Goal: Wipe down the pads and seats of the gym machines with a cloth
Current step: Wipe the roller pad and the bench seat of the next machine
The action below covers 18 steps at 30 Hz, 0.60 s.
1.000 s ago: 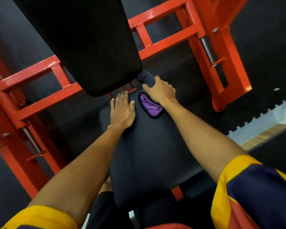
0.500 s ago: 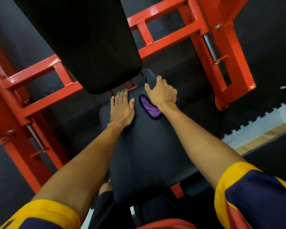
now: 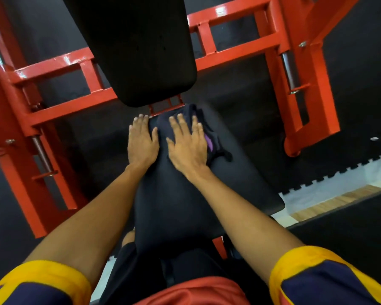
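As my right hand (image 3: 188, 148), fingers spread, presses the cloth (image 3: 213, 143) on the seat's (image 3: 185, 208) far end, my left hand (image 3: 142, 143) lies flat, fingers together. I judge the back pad (image 3: 132, 45) beyond is not yet wiped.

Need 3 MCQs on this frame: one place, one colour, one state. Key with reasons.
1. Where is the cloth? A) on the floor B) on the seat, under the right hand C) hung on a hook
2. The machine frame is: A) red B) blue C) white
3. The left hand is: A) clenched B) gripping a bar C) flat on the seat

Key: B, cloth edge shows beside the pressing right hand; A, all its bars are red; C, its fingers lie straight on the seat.
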Motion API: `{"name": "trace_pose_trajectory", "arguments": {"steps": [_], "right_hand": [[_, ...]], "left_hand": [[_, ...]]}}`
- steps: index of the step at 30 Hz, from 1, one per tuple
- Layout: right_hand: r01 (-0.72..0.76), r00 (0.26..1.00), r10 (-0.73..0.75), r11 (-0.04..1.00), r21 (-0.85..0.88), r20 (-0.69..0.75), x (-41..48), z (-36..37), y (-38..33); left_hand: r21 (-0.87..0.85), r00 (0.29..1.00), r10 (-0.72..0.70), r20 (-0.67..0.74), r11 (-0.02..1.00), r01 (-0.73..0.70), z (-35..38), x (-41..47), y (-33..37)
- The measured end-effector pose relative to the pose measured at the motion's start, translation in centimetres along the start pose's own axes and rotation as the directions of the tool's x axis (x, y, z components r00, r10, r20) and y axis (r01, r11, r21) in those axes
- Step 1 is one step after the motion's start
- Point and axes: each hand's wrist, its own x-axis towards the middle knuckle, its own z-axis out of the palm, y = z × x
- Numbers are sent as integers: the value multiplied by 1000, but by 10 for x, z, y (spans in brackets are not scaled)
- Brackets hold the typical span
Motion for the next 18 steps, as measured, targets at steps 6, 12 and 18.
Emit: {"name": "trace_pose_trajectory", "arguments": {"steps": [6, 12, 18], "right_hand": [[-208, 978, 208, 978, 5, 25, 15, -15, 34], [-46, 987, 50, 999, -26, 151, 0, 9, -34], [-89, 989, 90, 996, -9, 120, 16, 13, -48]], "left_hand": [[-196, 983, -174, 66, 963, 183, -7, -27, -4], [-401, 933, -288, 215, 845, 353, -15, -58, -21], [-394, 933, -215, 289, 862, 320, -33, -72, -63]]}}
